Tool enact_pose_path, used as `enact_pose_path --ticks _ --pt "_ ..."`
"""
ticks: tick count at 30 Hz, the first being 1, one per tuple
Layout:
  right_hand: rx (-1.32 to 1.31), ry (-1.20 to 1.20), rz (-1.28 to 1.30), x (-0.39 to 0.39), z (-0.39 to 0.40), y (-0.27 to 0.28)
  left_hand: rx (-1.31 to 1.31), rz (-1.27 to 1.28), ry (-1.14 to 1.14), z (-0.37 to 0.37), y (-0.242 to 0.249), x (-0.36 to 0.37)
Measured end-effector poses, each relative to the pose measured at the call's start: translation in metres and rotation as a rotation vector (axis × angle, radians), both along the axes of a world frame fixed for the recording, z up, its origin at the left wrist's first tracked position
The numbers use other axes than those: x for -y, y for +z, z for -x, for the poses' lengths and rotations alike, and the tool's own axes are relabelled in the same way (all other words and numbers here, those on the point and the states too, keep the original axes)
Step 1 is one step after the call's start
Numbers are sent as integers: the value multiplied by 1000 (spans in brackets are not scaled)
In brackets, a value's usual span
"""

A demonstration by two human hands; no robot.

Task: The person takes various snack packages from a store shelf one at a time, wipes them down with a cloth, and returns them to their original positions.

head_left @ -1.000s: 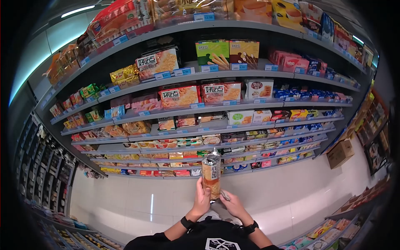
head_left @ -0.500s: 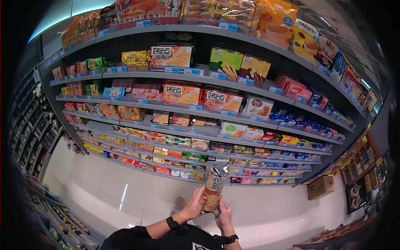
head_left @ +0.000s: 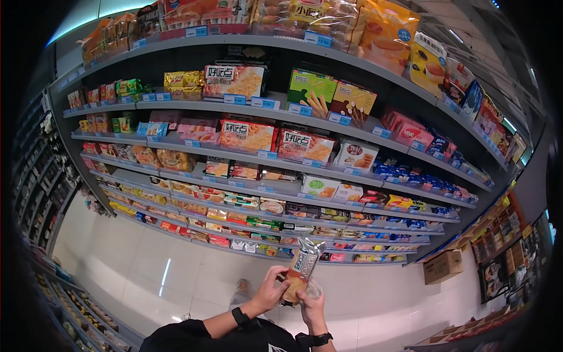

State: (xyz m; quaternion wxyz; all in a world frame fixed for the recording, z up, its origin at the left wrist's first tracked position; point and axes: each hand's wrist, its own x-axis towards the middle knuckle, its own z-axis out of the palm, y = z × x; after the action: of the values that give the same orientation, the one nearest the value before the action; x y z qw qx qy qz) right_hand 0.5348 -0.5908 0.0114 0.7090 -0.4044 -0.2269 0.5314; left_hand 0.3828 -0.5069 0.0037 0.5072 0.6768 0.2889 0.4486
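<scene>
A long, shiny snack packet with silver ends and a brown-orange lower part is held tilted in front of my body. My left hand grips its left side, fingers closed against the wrapper. On the lower right edge, my right hand pinches the same packet with the thumb on its front. Both wrists wear black bands. The undersides of the fingers and the back of the packet are hidden.
A tall shelf unit stocked with boxed and bagged snacks stands ahead. A cardboard box sits on the tiled floor at right. Other racks line the left side, and more shelving stands at the lower left.
The packet has dropped slightly in view, and my right thumb now lies across its front. My left hand has shifted a little left along with the view of the shelves.
</scene>
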Motion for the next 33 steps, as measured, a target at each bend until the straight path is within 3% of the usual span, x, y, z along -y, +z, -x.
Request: enact_pose_path --ticks 7,10,13,15,17,19,21,23,27,31,33 --pt "125 -125 52 -28 9 6 -94 -104 49 -2 26 -23" --pt "341 -171 11 -41 13 9 -133 -153 37 -4 22 -34" --pt "256 -109 37 -53 13 9 -29 -48 45 -7 13 -45" --pt "522 -60 -32 -65 16 3 179 288 -126 -8 10 -51" --pt "656 -35 -64 -74 17 7 202 353 -159 -6 9 -61" --pt "787 -7 -179 -88 22 49 223 419 -192 -3 2 -72" --pt "834 -31 -201 -105 18 48 259 528 -338 3 -8 -85" --pt "1044 -138 -280 -126 16 63 250 535 -413 9 -4 -95" --pt "1092 -175 -259 -155 16 76 229 581 -557 18 -8 -117" --pt "1177 -62 -273 -177 33 70 287 563 -516 27 -12 -150" --pt "1168 -9 -256 -186 42 67 422 718 -350 31 -17 -168"
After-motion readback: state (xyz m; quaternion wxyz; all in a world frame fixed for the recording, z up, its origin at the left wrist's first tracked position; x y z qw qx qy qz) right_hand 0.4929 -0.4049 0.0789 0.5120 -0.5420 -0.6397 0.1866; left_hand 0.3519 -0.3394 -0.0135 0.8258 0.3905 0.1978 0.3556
